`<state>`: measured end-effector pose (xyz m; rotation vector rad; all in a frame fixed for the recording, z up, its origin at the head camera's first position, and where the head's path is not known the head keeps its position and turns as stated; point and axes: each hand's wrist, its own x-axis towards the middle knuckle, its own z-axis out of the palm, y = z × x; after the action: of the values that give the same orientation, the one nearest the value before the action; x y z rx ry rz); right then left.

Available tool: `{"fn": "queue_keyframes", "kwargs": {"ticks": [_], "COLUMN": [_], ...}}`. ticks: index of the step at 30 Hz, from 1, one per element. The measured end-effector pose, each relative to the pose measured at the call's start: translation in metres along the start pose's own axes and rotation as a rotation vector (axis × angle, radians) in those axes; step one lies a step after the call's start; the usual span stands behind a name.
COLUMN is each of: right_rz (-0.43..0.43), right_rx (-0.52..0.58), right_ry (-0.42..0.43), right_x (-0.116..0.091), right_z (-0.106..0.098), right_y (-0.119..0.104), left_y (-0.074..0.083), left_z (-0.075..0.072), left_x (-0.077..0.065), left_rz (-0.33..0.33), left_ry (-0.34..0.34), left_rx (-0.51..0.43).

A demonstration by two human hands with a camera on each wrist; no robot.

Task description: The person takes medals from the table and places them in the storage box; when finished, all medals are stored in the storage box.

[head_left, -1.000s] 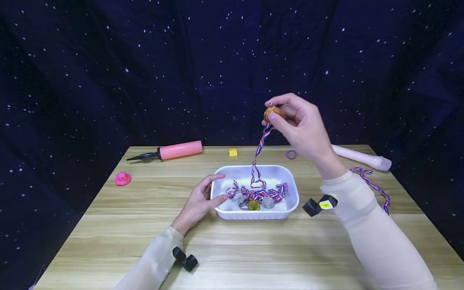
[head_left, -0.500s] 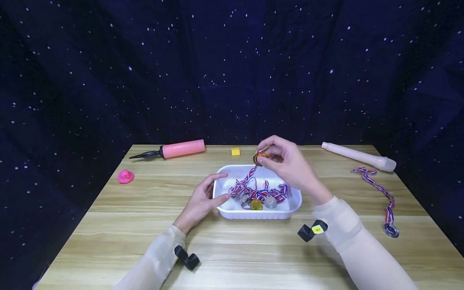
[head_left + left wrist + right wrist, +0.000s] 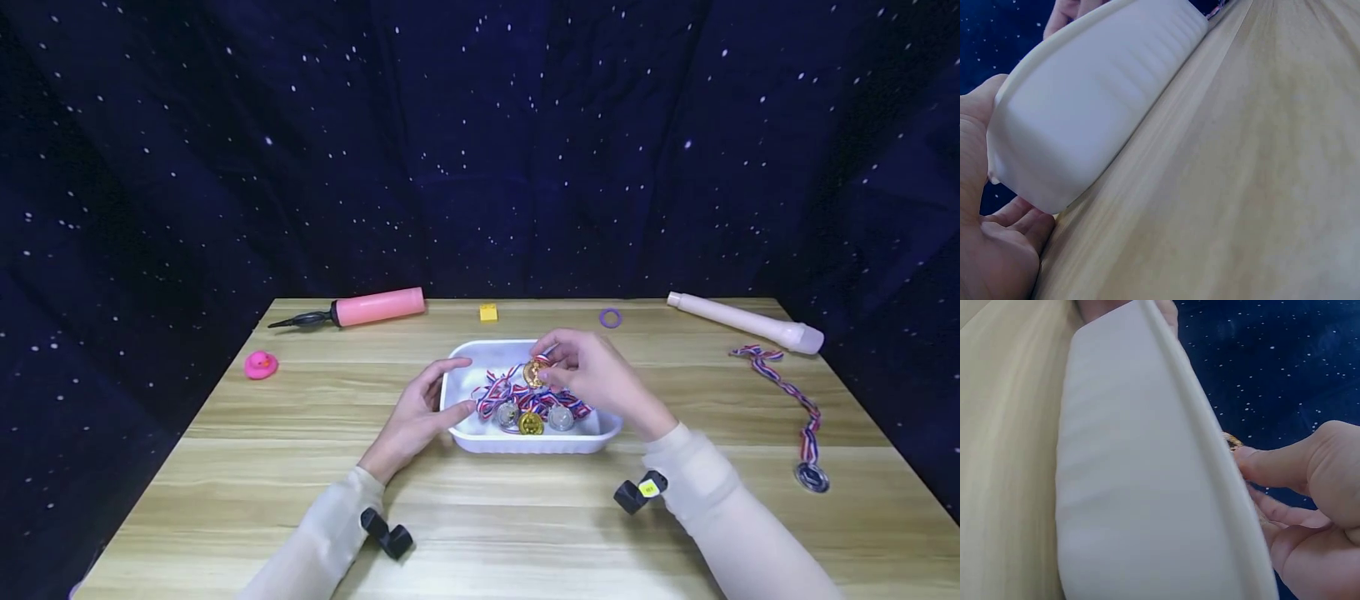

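A white plastic tray stands on the table, holding several medals with red, white and blue ribbons. Around its left end my left hand grips, thumb at the near corner and a finger at the far one. My right hand pinches a bronze-coloured medal between thumb and fingers, inside the tray near the back. In front of it lie a gold medal and two silver ones, a left silver medal and a right silver medal. The right wrist view shows only the medal's edge above the rim.
At the table's right lie a silver medal with its ribbon and a pale tube-shaped stick. Along the back are a purple ring, a yellow block and a pink balloon pump. A pink rubber duck sits at left.
My right hand has come down with the bronze-coloured medal from high above the tray into it, and the hanging ribbon has gathered inside. The left hand has stayed at the tray's left end.
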<state>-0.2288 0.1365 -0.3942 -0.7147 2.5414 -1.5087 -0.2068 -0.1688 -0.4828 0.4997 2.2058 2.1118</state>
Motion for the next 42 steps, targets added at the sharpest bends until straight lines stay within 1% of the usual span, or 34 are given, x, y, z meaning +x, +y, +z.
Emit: {"fn": "queue_keyframes", "kwargs": {"ticks": [5, 10, 13, 17, 20, 26, 33, 37, 42], "right_rz": [-0.009, -0.029, -0.048, -0.069, -0.064, -0.074, -0.108, -0.179, -0.275], "right_rx": [-0.072, -0.135, -0.188, -0.286, -0.320, -0.293, -0.251, -0.184, -0.114], "right_ry": [-0.029, -0.039, -0.030, -0.005, 0.014, 0.079, 0.210, 0.307, 0.411], "right_x": [-0.001, -0.001, 0.000, 0.001, 0.000, -0.004, -0.009, -0.015, -0.031], "right_z": [0.004, 0.005, 0.006, 0.004, 0.000, -0.014, -0.038, -0.053, -0.075], "right_y": [0.002, 0.005, 0.007, 0.008, 0.007, 0.000, -0.012, -0.020, -0.028], "left_y": [0.000, 0.000, 0.000, 0.000, 0.000, 0.000, 0.000, -0.001, -0.001], "left_z": [0.000, 0.000, 0.001, 0.001, 0.001, 0.000, 0.000, 0.000, 0.000], "left_x": [0.000, 0.001, 0.001, 0.000, 0.000, 0.000, 0.001, 0.002, 0.001], "left_rz": [-0.009, -0.010, -0.007, -0.006, -0.008, -0.009, 0.000, 0.011, 0.004], "left_ry": [0.001, -0.003, -0.002, -0.001, 0.000, -0.001, -0.005, -0.008, -0.008], "left_rx": [0.004, -0.002, -0.001, -0.002, -0.002, -0.004, -0.004, -0.016, -0.014]}}
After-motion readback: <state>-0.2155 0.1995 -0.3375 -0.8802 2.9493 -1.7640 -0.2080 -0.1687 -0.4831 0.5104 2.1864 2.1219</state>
